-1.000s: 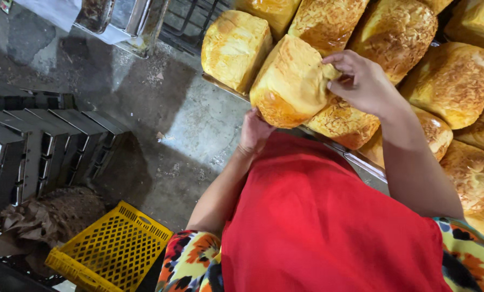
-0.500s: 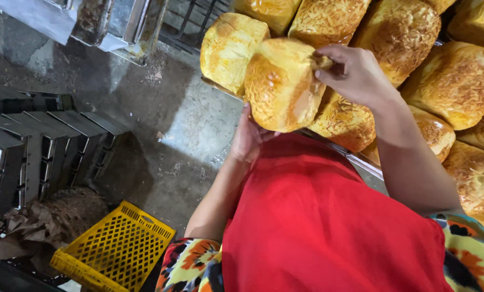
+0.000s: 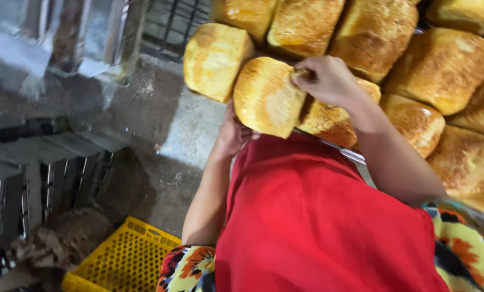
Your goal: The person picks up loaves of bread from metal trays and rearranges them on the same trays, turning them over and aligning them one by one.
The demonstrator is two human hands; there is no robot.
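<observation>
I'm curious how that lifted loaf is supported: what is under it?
The left hand is under the lifted loaf, at its lower edge; the right hand grips its top. Beside it lies another loaf. The left palm and fingers are mostly covered by the bread.

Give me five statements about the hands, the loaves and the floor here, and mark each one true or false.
1. The right hand grips the top edge of a golden loaf. True.
2. The left hand lies under that loaf, at its lower edge. True.
3. The crate on the floor is blue. False: it is yellow, with a perforated base.
4. The held loaf is the only bread in view. False: many other loaves lie close together beside and behind it.
5. Stacked metal baking tins stand at the left. True.
</observation>
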